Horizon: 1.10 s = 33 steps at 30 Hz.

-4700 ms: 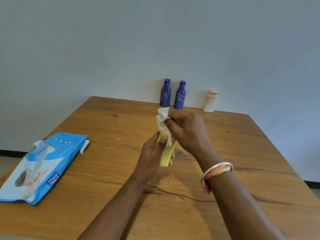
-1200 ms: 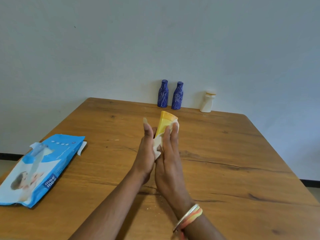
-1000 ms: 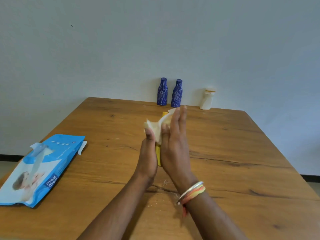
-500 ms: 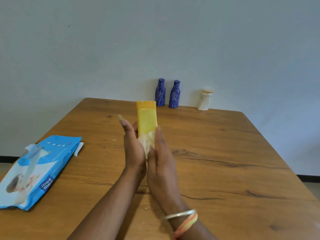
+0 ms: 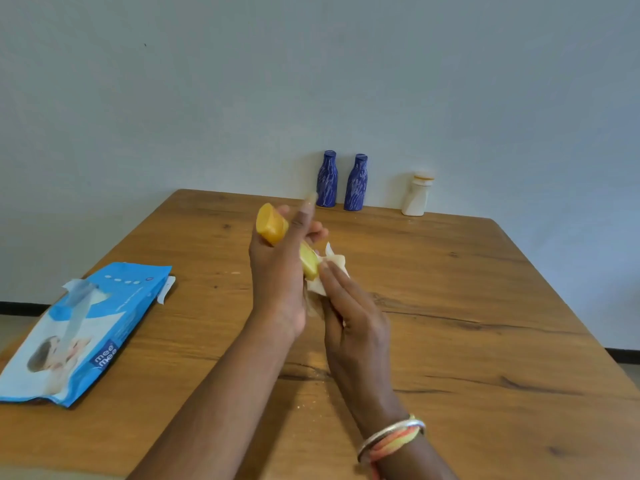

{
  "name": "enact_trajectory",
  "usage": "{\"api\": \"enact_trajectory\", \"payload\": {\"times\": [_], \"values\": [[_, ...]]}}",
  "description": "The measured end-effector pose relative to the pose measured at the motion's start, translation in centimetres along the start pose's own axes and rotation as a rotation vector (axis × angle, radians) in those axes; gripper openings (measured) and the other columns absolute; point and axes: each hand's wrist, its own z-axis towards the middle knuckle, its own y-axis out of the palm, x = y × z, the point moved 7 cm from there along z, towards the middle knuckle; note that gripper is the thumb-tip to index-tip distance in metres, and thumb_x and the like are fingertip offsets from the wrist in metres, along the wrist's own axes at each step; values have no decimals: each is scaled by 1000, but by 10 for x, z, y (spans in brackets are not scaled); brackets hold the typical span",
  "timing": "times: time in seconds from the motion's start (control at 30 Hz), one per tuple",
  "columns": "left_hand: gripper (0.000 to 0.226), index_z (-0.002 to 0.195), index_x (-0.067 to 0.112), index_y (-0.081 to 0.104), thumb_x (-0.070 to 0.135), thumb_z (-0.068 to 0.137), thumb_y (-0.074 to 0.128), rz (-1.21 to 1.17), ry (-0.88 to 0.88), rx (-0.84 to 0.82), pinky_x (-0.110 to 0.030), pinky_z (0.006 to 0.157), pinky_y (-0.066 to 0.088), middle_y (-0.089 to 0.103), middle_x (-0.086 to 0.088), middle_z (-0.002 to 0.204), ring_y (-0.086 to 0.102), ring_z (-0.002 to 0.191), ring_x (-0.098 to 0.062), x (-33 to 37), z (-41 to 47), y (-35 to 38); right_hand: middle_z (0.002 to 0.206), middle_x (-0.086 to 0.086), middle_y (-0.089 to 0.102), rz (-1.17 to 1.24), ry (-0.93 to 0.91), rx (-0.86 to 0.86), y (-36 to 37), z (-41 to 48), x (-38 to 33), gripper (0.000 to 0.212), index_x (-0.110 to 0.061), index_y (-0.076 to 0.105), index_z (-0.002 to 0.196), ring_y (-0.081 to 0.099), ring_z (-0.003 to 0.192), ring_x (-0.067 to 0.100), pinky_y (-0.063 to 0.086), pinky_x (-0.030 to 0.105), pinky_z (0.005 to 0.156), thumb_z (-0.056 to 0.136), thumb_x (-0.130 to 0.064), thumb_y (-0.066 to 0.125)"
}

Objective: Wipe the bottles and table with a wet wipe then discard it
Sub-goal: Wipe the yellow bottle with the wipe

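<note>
A yellow bottle (image 5: 277, 233) is held tilted above the middle of the bench (image 5: 467, 306), its orange cap end pointing up toward ten o'clock and its lower end dipping toward four o'clock into a crumpled white wet wipe (image 5: 329, 268). The left hand (image 5: 277, 282) is wrapped around the bottle's middle, fingers closed on it; the right hand (image 5: 353, 323) presses the wipe against the bottle's lower end, its fingers (image 5: 334, 278) laid flat over the cloth and gripping it.

To finish this step well, the left hand should likely turn the bottle while the wipe stays pressed against it, so every side and the base get covered, and the cap end, now bare, should get its own pass.

At the bench's far edge, toward twelve o'clock, two blue bottles (image 5: 341, 181) stand upright side by side near the wall, with a white bottle (image 5: 417, 195) well apart at their right. They appear to await their turn or have had it; which cannot be told. A blue pack of wipes (image 5: 86, 327), flap open, lies at nine o'clock. Pale crumbs (image 5: 311, 400) speckle the wood near six o'clock, a spot worth a wipe later.
</note>
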Motion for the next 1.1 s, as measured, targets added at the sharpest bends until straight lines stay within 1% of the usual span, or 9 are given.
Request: {"api": "enact_trajectory", "payload": {"times": [0.17, 0.23, 0.33, 0.57, 0.7, 0.83, 0.93, 1.0, 1.1], "values": [[38, 94, 13, 63, 51, 89, 64, -289, -123, -83, -56, 108, 48, 67, -11, 86, 74, 102, -34, -7, 2, -2, 162, -7, 37, 165, 252, -94, 11, -7, -3, 46, -20, 45, 153, 28, 151, -1, 25, 10, 118, 107, -31, 44], [39, 97, 10, 64, 49, 91, 62, -304, -137, -149, -55, 106, 51, 70, -16, 93, 72, 107, -37, -14, -3, 0, 164, -8, 35, 147, 347, -134, 12, 5, 6, 49, -21, 42, 155, 24, 153, 1, 25, 15, 121, 109, -37, 38], [40, 105, 7, 64, 45, 97, 56, -270, -141, -215, -51, 103, 54, 72, -24, 115, 69, 117, -34, -19, -6, 5, 163, -4, 36, -53, 252, -197, 13, 15, -1, 57, -18, 40, 156, 16, 157, 13, 21, 36, 127, 107, -43, 26], [63, 139, 4, 56, 54, 101, 45, -93, -242, -316, -56, 116, 39, 67, -15, 135, 64, 128, -26, -28, -7, 7, 169, 1, 16, -90, 81, -320, 32, 19, -17, 53, -11, 25, 160, 3, 157, 2, 11, 34, 129, 109, -26, 27], [72, 142, 6, 53, 60, 96, 42, -180, -261, -330, -52, 119, 36, 66, -12, 138, 62, 131, -25, -27, -7, 10, 169, 4, 23, -84, 58, -322, 30, 27, -30, 53, -12, 31, 159, 14, 157, 14, 13, 32, 128, 108, -26, 31], [62, 134, 8, 56, 57, 102, 37, -319, -133, -276, -55, 119, 35, 65, -14, 139, 60, 132, -28, -8, 6, 3, 168, -7, 26, -24, 95, -224, 13, 4, -15, 51, -18, 31, 160, 16, 156, 3, 17, 26, 127, 110, -20, 40], [58, 128, 10, 58, 56, 105, 30, -320, -51, -248, -56, 118, 35, 67, -14, 137, 61, 132, -26, -8, 4, 4, 156, -22, 39, 252, 418, -40, 6, -4, 4, 51, -28, 33, 156, 35, 144, -9, 33, 21, 120, 108, -18, 45], [58, 125, 10, 59, 55, 106, 27, -364, -4, -223, -56, 118, 36, 67, -15, 136, 61, 131, -27, -6, 3, 4, 130, -27, 60, 280, 505, 45, 2, -13, -1, 48, -36, 37, 151, 59, 113, -9, 50, 21, 99, 107, -22, 49], [58, 122, 9, 59, 54, 107, 26, -432, 36, -183, -54, 118, 38, 67, -14, 136, 62, 131, -27, 0, 6, 1, 91, -36, 66, 334, 530, 62, -2, -30, -17, 47, -38, 47, 146, 60, 82, -12, 47, 14, 70, 106, -15, 52]]}}
